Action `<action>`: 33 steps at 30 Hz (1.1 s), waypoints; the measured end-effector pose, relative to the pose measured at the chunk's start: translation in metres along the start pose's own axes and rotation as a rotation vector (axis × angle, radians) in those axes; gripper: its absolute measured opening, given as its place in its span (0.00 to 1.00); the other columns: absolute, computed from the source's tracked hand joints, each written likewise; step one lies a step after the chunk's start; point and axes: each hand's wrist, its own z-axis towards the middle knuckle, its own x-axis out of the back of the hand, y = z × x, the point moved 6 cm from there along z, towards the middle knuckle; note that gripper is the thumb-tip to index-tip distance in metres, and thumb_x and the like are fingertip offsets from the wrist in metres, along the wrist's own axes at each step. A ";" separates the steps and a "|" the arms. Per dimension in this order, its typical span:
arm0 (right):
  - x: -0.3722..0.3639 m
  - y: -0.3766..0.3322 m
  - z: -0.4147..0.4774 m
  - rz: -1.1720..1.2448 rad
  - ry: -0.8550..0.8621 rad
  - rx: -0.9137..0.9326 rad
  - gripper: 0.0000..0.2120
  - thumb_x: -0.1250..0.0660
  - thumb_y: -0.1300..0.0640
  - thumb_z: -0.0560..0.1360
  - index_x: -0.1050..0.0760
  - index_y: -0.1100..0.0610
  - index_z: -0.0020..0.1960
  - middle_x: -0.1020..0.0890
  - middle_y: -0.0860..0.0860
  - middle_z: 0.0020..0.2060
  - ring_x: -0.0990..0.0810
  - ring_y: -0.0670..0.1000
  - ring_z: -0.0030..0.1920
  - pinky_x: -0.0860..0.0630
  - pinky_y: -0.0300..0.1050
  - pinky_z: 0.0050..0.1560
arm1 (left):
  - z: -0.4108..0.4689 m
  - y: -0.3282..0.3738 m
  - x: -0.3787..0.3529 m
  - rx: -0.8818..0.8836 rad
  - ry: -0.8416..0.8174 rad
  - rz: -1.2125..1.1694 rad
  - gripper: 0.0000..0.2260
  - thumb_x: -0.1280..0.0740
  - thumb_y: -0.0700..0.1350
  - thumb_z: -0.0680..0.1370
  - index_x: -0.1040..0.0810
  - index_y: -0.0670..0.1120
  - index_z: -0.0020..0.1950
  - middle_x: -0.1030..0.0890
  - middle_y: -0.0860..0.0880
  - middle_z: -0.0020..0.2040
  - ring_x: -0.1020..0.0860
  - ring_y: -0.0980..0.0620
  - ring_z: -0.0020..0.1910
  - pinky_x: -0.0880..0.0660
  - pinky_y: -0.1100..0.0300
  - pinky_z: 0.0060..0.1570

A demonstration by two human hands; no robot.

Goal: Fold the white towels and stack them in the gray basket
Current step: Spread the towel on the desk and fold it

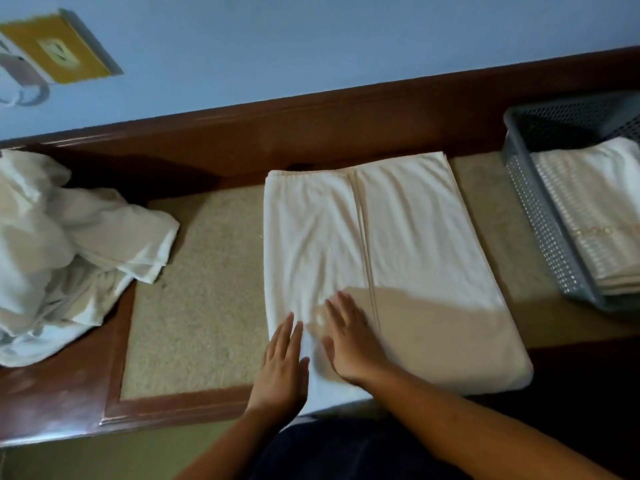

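White towel [408,230] lies flat beneath left grip [282,363] and right grip [349,344].

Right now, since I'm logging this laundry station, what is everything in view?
half-folded towel: one, white, flat at table centre
loose towels: heap, count unclear, white, table's left end
basket: one, gray, table's right end
folded towels: stack, count unclear, white, inside basket
table: one, brown wood, beige top
wall: blue, behind table
panel: one, yellow, upper left on wall
left hand: one, flat on towel's near left edge
right hand: one, flat on towel beside it
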 end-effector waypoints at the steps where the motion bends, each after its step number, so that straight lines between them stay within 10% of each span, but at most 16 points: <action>1: -0.006 0.004 0.006 -0.020 0.006 0.001 0.32 0.47 0.46 0.81 0.44 0.60 0.80 0.51 0.59 0.80 0.46 0.62 0.80 0.41 0.60 0.76 | 0.015 -0.002 -0.001 -0.042 0.006 -0.006 0.27 0.45 0.50 0.83 0.40 0.41 0.81 0.45 0.44 0.83 0.47 0.47 0.81 0.48 0.56 0.79; 6: 0.000 0.026 0.049 -0.143 0.042 -0.053 0.34 0.45 0.43 0.79 0.44 0.59 0.81 0.48 0.58 0.81 0.48 0.58 0.81 0.49 0.56 0.76 | 0.097 -0.027 -0.017 0.019 -0.131 0.085 0.31 0.53 0.56 0.83 0.54 0.44 0.83 0.59 0.46 0.83 0.63 0.51 0.81 0.55 0.50 0.78; 19: 0.109 0.082 0.291 -0.223 0.277 -0.205 0.35 0.47 0.45 0.80 0.48 0.60 0.81 0.48 0.58 0.81 0.50 0.58 0.81 0.48 0.58 0.79 | 0.345 -0.064 0.035 0.222 0.066 0.167 0.35 0.51 0.59 0.83 0.59 0.40 0.82 0.60 0.42 0.83 0.62 0.46 0.82 0.59 0.49 0.80; 33: 0.114 0.140 0.139 -0.077 0.187 -0.289 0.34 0.52 0.44 0.79 0.53 0.52 0.82 0.59 0.56 0.81 0.60 0.59 0.81 0.56 0.65 0.77 | 0.200 -0.016 0.040 -0.042 -0.102 0.180 0.38 0.60 0.67 0.82 0.63 0.43 0.82 0.67 0.44 0.82 0.65 0.47 0.81 0.67 0.54 0.78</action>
